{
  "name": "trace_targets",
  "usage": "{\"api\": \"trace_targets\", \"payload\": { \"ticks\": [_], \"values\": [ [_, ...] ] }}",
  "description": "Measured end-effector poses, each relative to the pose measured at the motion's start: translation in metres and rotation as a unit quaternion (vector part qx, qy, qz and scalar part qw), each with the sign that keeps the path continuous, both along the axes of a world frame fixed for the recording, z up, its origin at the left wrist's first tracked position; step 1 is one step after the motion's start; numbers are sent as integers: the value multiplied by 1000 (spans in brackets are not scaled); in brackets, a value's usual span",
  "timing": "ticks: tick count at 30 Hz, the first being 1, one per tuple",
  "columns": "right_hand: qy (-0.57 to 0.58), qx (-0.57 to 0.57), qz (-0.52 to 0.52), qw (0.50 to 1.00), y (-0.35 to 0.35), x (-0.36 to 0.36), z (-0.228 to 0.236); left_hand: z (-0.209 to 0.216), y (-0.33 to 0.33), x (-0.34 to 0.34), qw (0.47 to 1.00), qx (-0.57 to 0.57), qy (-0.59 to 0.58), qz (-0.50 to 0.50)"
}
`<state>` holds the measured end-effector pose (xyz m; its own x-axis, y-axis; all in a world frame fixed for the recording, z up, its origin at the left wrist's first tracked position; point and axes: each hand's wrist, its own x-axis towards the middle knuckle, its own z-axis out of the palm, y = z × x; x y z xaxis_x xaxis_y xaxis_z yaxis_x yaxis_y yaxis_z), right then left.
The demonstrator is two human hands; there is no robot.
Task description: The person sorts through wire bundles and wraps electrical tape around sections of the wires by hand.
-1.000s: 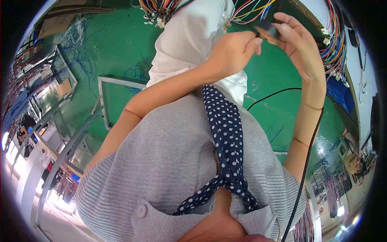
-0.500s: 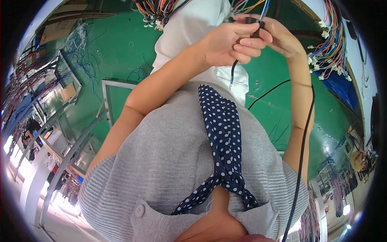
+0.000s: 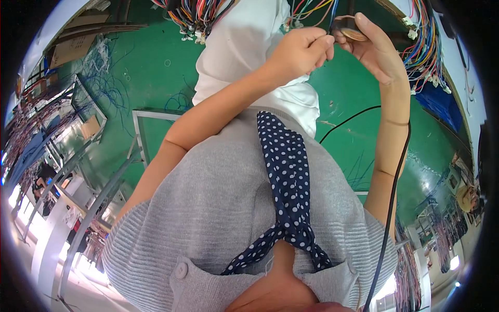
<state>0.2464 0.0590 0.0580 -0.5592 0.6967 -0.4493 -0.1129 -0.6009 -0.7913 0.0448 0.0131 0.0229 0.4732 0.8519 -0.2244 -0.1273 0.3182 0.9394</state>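
Note:
My left hand (image 3: 304, 52) is raised at the top centre, with thumb and fingertips closed in a pinch. Blue and white wires (image 3: 334, 9) run down to those fingertips, which appear to grip their lower end; the exact contact is partly hidden. Just to the right, my right hand (image 3: 378, 49) holds a small dark roll of tape (image 3: 354, 34) with a tan inner ring. Its thumb points up and its fingers curl round the roll, close to my left fingertips.
Bunches of coloured wires with white connectors hang at the top left (image 3: 195, 21) and the right (image 3: 429, 47). A black cable (image 3: 392, 192) runs past my right forearm. A metal frame (image 3: 136, 125) stands on the green floor (image 3: 166, 67), where loose blue wires lie.
My hands have moved slightly apart, and my right hand has turned so the roll's ring shows. The black cable end that hung below my left hand is no longer visible.

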Motion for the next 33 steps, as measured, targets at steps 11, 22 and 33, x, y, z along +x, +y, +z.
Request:
{"api": "trace_targets", "payload": {
  "ticks": [11,22,33],
  "values": [
    [-5,71,19,997,9,-2,-25,15,0,2,953,-178,-232,-76],
    [277,-45,85,956,6,-28,-45,11,3,-12,867,-269,-399,-132],
    [93,93,-19,991,0,14,-25,-5,8,-17,848,-306,-406,-151]
  ]
}}
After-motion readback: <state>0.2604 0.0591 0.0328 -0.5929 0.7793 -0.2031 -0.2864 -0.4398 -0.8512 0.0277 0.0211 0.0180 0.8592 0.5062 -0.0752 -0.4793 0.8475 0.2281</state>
